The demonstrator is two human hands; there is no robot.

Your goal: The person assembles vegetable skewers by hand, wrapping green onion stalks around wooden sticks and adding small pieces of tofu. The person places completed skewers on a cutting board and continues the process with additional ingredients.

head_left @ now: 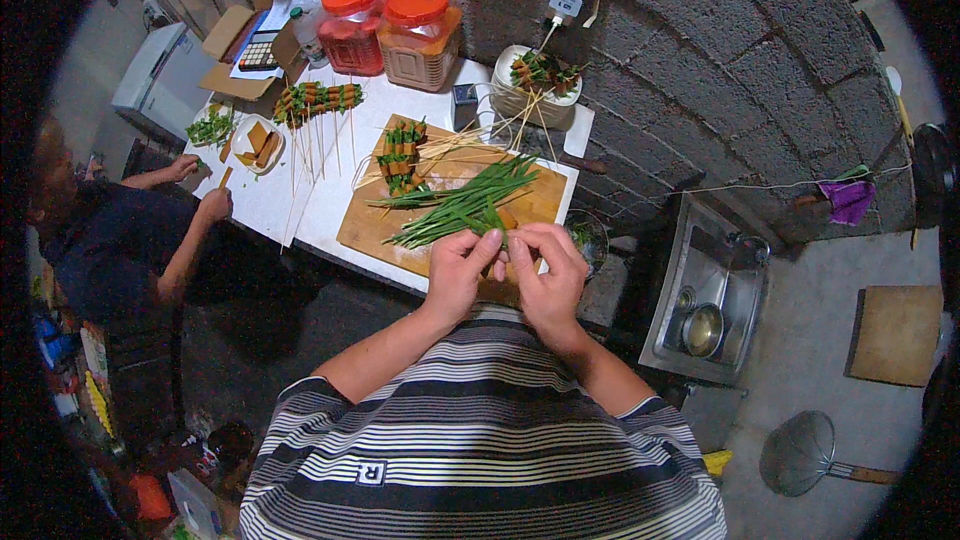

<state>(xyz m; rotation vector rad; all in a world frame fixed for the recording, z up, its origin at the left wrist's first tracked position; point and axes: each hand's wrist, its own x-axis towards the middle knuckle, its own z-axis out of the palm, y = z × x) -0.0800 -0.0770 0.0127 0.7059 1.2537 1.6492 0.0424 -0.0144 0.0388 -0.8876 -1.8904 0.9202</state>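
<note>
Both hands meet over the front edge of a wooden cutting board (360, 221). Between the thumb and fingers of my left hand (454, 270) are green leaves (489, 220). My right hand (553, 266) pinches the same small bundle from the other side. A bit of brown sheet food (509, 220), perhaps dried tofu, shows just above the fingertips, which partly hide it. Right beyond them lies a loose pile of long green chives (472, 197). Behind the pile, skewered brown rolls with green filling (403, 157) rest on the board, their bamboo sticks (457, 146) pointing right.
At the left, another person (124, 247) holds a brown strip beside a white bowl of brown slices (257, 144). More skewers (319, 101) lie on the white table (330, 157). Red-lidded jars (418, 37) and a skewer-filled container (536, 90) stand behind. A steel sink (705, 292) is at right.
</note>
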